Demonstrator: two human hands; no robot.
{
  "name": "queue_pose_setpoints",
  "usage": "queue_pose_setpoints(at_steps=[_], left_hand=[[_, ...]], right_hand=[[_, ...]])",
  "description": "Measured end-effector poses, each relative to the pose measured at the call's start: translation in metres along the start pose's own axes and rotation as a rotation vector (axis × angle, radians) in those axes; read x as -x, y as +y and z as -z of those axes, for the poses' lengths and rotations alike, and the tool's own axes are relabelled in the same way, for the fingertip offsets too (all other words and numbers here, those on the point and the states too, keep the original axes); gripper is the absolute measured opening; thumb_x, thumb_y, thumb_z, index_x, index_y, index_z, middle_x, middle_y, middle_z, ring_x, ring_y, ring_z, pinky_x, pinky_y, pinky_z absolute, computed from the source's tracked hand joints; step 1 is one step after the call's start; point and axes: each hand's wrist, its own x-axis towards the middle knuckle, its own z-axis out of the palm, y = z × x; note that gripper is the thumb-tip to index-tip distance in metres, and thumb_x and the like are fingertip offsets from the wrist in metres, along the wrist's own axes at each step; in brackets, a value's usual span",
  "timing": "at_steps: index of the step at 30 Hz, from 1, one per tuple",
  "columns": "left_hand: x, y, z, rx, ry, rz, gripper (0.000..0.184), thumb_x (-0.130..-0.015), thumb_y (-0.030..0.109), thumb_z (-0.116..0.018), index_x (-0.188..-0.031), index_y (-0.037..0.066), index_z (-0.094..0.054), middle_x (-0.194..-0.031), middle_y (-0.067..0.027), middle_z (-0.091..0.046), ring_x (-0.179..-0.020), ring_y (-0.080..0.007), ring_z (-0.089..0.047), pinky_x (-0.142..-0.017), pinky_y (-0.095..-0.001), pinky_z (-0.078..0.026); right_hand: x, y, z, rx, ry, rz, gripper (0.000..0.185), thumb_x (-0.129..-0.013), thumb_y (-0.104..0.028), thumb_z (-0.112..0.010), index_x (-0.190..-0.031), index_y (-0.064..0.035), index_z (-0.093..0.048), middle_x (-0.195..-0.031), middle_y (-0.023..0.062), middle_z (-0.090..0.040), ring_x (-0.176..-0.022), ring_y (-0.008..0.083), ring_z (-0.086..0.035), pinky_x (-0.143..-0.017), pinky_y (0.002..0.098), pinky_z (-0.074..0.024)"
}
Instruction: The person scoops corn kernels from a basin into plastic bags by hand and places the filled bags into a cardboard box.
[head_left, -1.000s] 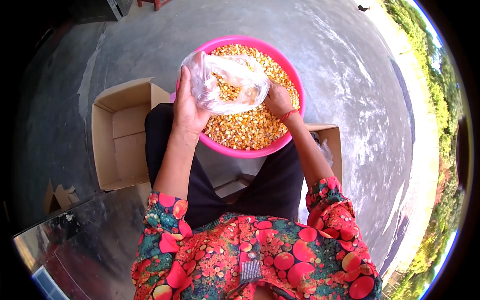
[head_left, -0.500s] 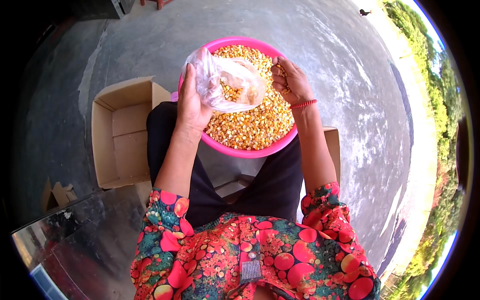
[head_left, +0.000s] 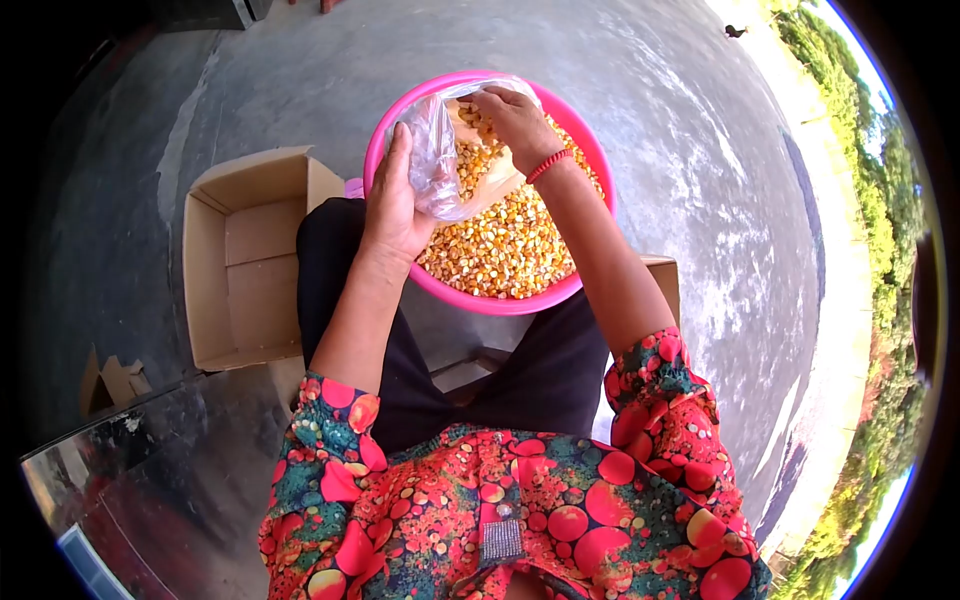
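A pink basin (head_left: 607, 165) full of yellow corn kernels (head_left: 505, 250) rests at my knees. Above it, my left hand (head_left: 395, 215) grips a clear plastic bag (head_left: 432, 155) by its left side, with the bag's mouth spread toward the right. Some kernels show within the bag's opening. My right hand (head_left: 515, 122), with a red bead bracelet (head_left: 549, 165) at the wrist, reaches over that mouth. Its fingers curl downward around a few kernels, and the fingertips are partly hidden by the hand and the bag.
An open cardboard box (head_left: 265, 235) stands on the concrete floor (head_left: 700, 230) left of my legs. Part of another box (head_left: 663, 285) shows beside my right thigh. A shiny dark panel (head_left: 170, 480) lies at the lower left. Greenery lines the right edge.
My right hand has moved left with kernels from the basin's right side to the bag's mouth. The bag now opens wider and has shifted slightly right with my left hand.
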Motion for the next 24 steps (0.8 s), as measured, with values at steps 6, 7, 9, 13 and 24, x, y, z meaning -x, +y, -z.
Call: queue_pose_setpoints(at_steps=[6, 7, 9, 13, 24], left_hand=[[-0.005, 0.002, 0.011, -0.041, 0.03, -0.018, 0.038, -0.091, 0.038, -0.048, -0.113, 0.007, -0.051, -0.098, -0.0027, -0.057, -0.086, -0.0124, -0.055, -0.074, -0.029, -0.048], [-0.006, 0.002, 0.013, -0.04, 0.031, -0.017, 0.038, -0.091, 0.038, -0.048, -0.113, 0.007, -0.051, -0.098, -0.0027, -0.057, -0.086, -0.0124, -0.055, -0.074, -0.029, -0.048], [-0.008, 0.001, 0.014, -0.003, 0.023, -0.046, 0.035, -0.091, 0.036, -0.048, -0.11, 0.008, -0.05, -0.096, -0.0028, -0.057, -0.083, -0.012, -0.055, -0.072, -0.0285, -0.048], [-0.008, 0.002, 0.014, 0.004, 0.01, -0.059, 0.034, -0.091, 0.035, -0.049, -0.111, 0.008, -0.05, -0.097, -0.0026, -0.057, -0.084, -0.0121, -0.055, -0.072, -0.0284, -0.048], [-0.003, 0.003, 0.005, 0.009, 0.02, -0.058, 0.035, -0.092, 0.034, -0.048, -0.115, 0.008, -0.05, -0.104, -0.0032, -0.058, -0.092, -0.0135, -0.055, -0.079, -0.0306, -0.047]], right_hand=[[0.015, -0.003, 0.016, 0.37, -0.037, 0.321, 0.023, -0.084, -0.016, -0.053, -0.097, 0.0004, -0.063, -0.087, 0.0067, -0.064, -0.08, 0.0132, -0.06, -0.069, 0.0246, -0.0471], [0.03, -0.022, 0.02, 0.172, -0.137, 0.16, 0.021, -0.085, -0.015, -0.052, -0.097, -0.0005, -0.063, -0.086, 0.0057, -0.064, -0.076, 0.0111, -0.059, -0.065, 0.0232, -0.0472], [0.047, -0.035, 0.032, -0.087, -0.206, 0.048, 0.018, -0.088, -0.013, -0.05, -0.093, -0.0034, -0.064, -0.079, 0.0027, -0.064, -0.064, 0.0062, -0.057, -0.054, 0.0194, -0.0453], [0.046, 0.004, 0.072, -0.174, 0.259, 0.186, 0.017, -0.088, -0.012, -0.049, -0.089, -0.0028, -0.063, -0.072, 0.0014, -0.061, -0.061, 0.0047, -0.053, -0.052, 0.0186, -0.0413], [0.048, 0.105, 0.059, 0.786, 0.096, 0.359, 0.03, -0.082, -0.024, -0.053, -0.102, -0.0017, -0.058, -0.095, 0.0207, -0.057, -0.094, 0.0345, -0.054, -0.082, 0.0424, -0.0445]])
